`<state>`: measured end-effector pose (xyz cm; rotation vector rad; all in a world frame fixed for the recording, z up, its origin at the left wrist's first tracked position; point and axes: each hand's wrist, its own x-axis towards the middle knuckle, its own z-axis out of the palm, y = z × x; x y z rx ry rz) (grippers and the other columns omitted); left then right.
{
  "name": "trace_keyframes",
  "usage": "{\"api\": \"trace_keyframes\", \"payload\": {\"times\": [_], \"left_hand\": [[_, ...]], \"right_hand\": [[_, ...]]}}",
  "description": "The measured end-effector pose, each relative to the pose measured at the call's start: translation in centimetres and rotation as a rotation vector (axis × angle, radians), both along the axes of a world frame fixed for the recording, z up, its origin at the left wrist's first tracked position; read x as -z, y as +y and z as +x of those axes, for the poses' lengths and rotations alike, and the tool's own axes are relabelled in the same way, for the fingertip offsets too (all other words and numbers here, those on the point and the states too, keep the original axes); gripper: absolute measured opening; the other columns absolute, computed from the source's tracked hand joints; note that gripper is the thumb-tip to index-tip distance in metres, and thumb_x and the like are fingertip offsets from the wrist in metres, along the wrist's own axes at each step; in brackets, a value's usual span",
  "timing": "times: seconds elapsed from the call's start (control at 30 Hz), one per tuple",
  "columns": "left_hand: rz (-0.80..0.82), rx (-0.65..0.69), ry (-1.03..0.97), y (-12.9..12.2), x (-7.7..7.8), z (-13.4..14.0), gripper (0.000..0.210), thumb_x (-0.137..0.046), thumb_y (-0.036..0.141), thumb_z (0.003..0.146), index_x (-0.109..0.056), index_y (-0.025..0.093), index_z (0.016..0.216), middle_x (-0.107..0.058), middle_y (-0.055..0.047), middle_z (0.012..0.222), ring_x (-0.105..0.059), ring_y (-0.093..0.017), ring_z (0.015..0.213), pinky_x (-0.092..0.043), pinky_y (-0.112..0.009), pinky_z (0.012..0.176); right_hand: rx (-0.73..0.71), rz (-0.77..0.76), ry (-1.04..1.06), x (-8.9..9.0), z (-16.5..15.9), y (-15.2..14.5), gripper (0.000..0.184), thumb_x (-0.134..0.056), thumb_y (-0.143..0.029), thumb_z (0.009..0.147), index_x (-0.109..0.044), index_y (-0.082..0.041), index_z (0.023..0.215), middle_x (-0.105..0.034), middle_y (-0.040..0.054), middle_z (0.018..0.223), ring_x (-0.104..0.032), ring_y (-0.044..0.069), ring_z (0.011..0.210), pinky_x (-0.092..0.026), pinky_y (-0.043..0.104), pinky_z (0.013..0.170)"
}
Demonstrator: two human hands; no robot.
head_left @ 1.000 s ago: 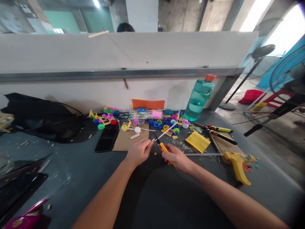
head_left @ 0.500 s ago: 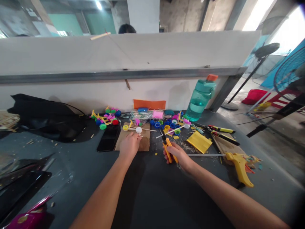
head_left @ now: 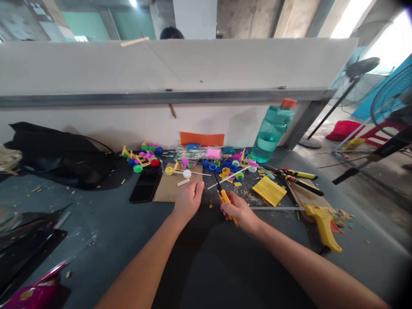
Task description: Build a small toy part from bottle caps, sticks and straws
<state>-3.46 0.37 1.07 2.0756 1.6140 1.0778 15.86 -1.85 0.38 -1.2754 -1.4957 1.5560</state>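
My right hand (head_left: 240, 212) is wrapped round orange-handled pliers (head_left: 226, 198), whose dark jaws point away from me towards the bottle caps. The handles look pressed together. To its left, my left hand (head_left: 188, 200) is closed over the near right edge of a cardboard piece (head_left: 165, 189); its fingertips are hidden, so I cannot see what is in them. A short wooden strip (head_left: 183, 182) lies on the cardboard just beyond that hand. Behind the strip rests a thin stick with a yellow cap (head_left: 169, 171) and a white cap (head_left: 187, 174). A pale stick (head_left: 228, 177) slants across several coloured caps.
A black phone (head_left: 145, 185) lies left of the cardboard. On the right are a yellow pad (head_left: 269, 190), a yellow glue gun (head_left: 325, 223), more pliers (head_left: 302, 183) and a teal bottle (head_left: 269, 135). A black bag (head_left: 61, 159) lies left; a white partition (head_left: 128, 71) stands behind.
My left hand has moved right and nearer me, away from the caps. The short wooden strip shows on the cardboard. In my right hand, the pliers' handles have come together.
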Motion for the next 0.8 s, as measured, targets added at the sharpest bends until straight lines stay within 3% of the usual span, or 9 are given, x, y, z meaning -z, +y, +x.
{"api": "trace_keyframes", "payload": {"times": [0.13, 0.27, 0.8], "left_hand": [[-0.159, 0.051, -0.126, -0.4, 0.0, 0.9, 0.046, -0.028, 0.044, 0.094, -0.058, 0.018, 0.069, -0.058, -0.002, 0.061, -0.056, -0.016, 0.062, -0.039, -0.027, 0.057], [-0.203, 0.082, -0.215, -0.5, -0.1, 1.4, 0.046, -0.030, 0.047, 0.093, -0.052, 0.018, 0.064, -0.049, 0.001, 0.056, -0.050, -0.013, 0.057, -0.034, -0.025, 0.054], [-0.175, 0.128, -0.156, -0.2, -1.1, 0.7, 0.036, -0.042, 0.040, 0.090, -0.054, 0.017, 0.064, -0.047, 0.003, 0.055, -0.045, -0.012, 0.056, -0.032, -0.024, 0.053]], "right_hand": [[0.002, 0.114, -0.124, -0.4, 0.0, -0.1, 0.021, -0.052, -0.034, 0.077, -0.049, -0.020, 0.092, -0.056, -0.0005, 0.067, -0.052, 0.015, 0.058, -0.039, 0.027, 0.053], [-0.014, 0.172, -0.191, -0.8, 0.0, -0.2, 0.018, -0.052, -0.034, 0.076, -0.048, -0.020, 0.088, -0.056, -0.0001, 0.068, -0.052, 0.015, 0.061, -0.039, 0.027, 0.055], [-0.058, -0.025, 0.081, -0.6, -0.3, -0.1, 0.031, -0.054, -0.039, 0.072, -0.047, -0.019, 0.096, -0.053, 0.0004, 0.077, -0.051, 0.014, 0.066, -0.041, 0.025, 0.055]]}}
